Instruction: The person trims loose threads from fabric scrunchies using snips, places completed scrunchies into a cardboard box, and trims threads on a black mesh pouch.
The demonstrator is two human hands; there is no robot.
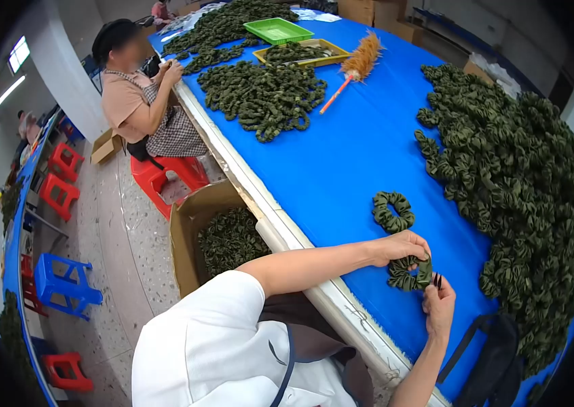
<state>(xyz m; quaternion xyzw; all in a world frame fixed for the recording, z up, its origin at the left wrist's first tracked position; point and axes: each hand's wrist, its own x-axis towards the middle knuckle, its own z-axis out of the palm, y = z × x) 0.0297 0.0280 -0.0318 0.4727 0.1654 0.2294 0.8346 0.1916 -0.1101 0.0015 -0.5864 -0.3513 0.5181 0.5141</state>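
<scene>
My left hand (pixel 402 248) pinches the upper edge of a dark green scrunchie (pixel 402 278) above the blue tabletop. On the scrunchie's right side is my right hand (pixel 439 304), its fingers closed round thread snips (pixel 437 279); only two dark pointed tips of the tool show. Those tips are close to the scrunchie's edge, and I cannot tell whether they touch it. Another green scrunchie (pixel 393 211) lies flat just beyond my left hand.
A large heap of scrunchies (pixel 511 197) covers the table's right side; another pile (pixel 260 95) lies farther back. A feather duster (pixel 358 64), green tray (pixel 279 30) and yellow tray (pixel 338 59) are beyond. A black bag (pixel 494 359) sits near my right arm. A co-worker (pixel 131 102) sits left.
</scene>
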